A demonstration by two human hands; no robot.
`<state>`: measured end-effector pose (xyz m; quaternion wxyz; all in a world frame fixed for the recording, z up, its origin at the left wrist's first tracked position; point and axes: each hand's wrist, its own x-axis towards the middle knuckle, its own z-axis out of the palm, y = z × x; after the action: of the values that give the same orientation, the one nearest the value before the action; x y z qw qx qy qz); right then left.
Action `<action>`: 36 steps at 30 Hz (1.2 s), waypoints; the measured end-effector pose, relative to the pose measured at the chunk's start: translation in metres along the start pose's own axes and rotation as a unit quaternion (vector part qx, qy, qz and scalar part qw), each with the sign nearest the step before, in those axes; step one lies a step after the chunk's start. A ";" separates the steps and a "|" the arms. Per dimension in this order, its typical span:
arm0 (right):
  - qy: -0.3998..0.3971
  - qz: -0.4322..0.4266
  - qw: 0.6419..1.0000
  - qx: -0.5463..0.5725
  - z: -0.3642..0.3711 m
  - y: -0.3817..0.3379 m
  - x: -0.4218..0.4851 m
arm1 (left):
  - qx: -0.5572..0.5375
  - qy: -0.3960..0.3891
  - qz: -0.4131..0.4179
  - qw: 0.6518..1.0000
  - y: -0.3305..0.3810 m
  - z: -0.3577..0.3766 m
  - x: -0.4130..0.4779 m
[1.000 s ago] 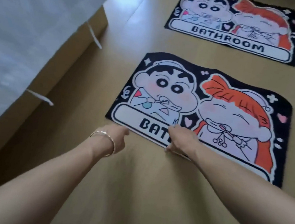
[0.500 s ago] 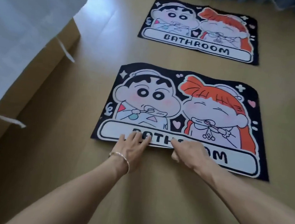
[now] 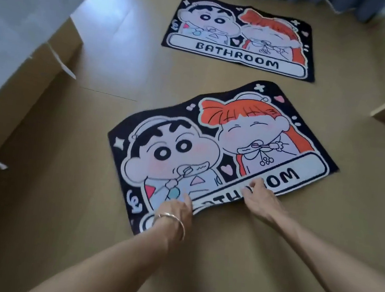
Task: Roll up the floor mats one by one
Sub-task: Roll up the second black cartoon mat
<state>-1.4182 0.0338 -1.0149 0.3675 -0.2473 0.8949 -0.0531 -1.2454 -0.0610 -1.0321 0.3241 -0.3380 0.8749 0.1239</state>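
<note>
On floor [image 3: 322, 220], near mat [image 3: 211, 143] now lies skewed, right end swung farther away than half second ago; near edge slightly lifted. Left hand [image 3: 174, 210] and right hand [image 3: 258, 199]: fingers clenched on that edge, BATHROOM strip. Far mat [image 3: 243, 31] flat beyond, well apart.

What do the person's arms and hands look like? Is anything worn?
Both forearms are bare: no sleeves in view, no gloves. A thin silver-coloured bangle sits at the wrist of the left hand. The right hand and wrist wear nothing.
</note>
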 end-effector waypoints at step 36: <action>-0.168 -0.041 0.970 0.171 0.060 -0.051 -0.022 | 0.002 -0.071 0.113 0.991 -0.091 0.058 -0.054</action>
<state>-1.3432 0.0046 -1.0303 0.5466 -0.2223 0.7875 -0.1779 -1.1256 -0.0754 -1.0404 0.3695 -0.2268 0.8826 0.1817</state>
